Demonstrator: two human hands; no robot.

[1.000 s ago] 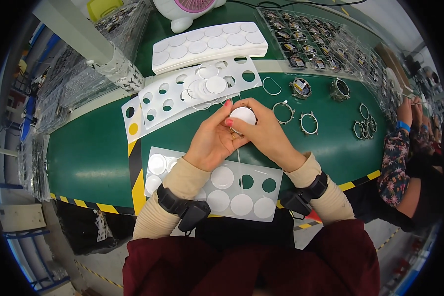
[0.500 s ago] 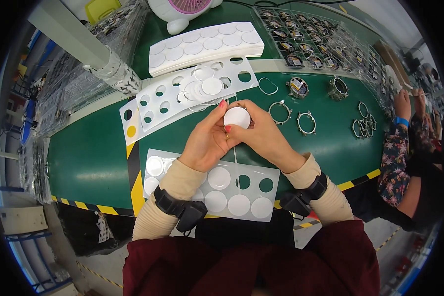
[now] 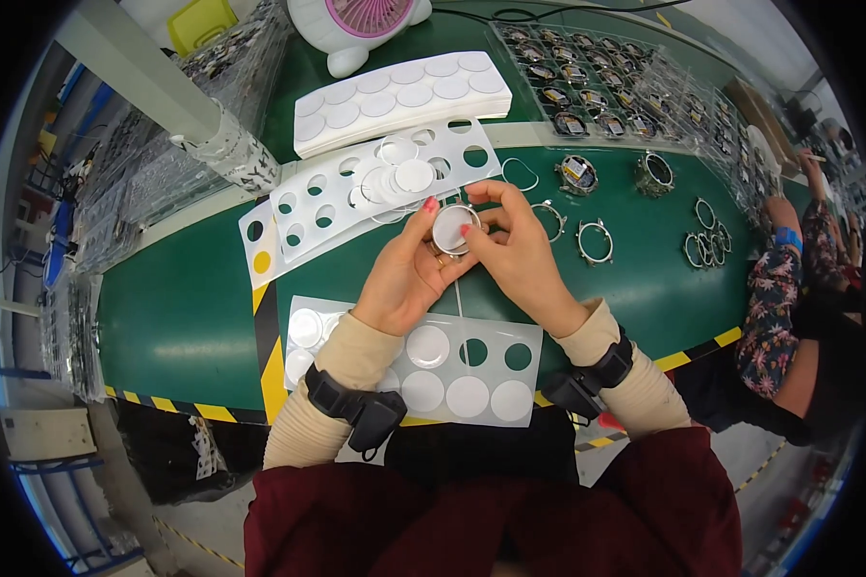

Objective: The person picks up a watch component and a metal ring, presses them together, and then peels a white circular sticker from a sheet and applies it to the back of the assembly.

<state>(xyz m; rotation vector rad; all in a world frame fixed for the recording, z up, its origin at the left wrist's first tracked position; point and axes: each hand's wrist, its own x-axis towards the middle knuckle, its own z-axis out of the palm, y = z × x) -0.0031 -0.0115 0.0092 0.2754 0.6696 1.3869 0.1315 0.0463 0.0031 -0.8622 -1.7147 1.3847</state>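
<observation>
- Left hand [image 3: 399, 279]: closed around a round metal-rimmed case [image 3: 443, 235], thumb up its left side, the remaining fingers underneath.
- Right hand [image 3: 527, 264]: thumb laid on the case's pale face, index finger arched near the upper right rim. Can't tell whether it grips the case or just presses.
- Case position: between both hands, raised over the green table [image 3: 192, 327], pale face up.
- Thin pale cord [image 3: 460, 303] runs down from below the hands onto a translucent sheet [image 3: 496, 337]; white discs on that sheet, two open holes at the right of its upper row.
- Beyond the hands: punched white sheets [image 3: 342, 197], loose white discs [image 3: 414, 177] piled on top.
- Behind those: stack of disc sheets [image 3: 404, 121], then a white fan [image 3: 351, 53] with a pink grille.
- Right of the hands: bare metal ring [image 3: 598, 262], another partly hidden by the right fingers. Farther back, a round module [image 3: 577, 175] and a taller metal case [image 3: 645, 178].
- Far right: cluster of small rings [image 3: 710, 252].
- Back right: clear trays [image 3: 597, 137] of round modules.
- Right edge: co-worker's floral sleeve [image 3: 772, 288], blue wristband [image 3: 787, 238].
</observation>
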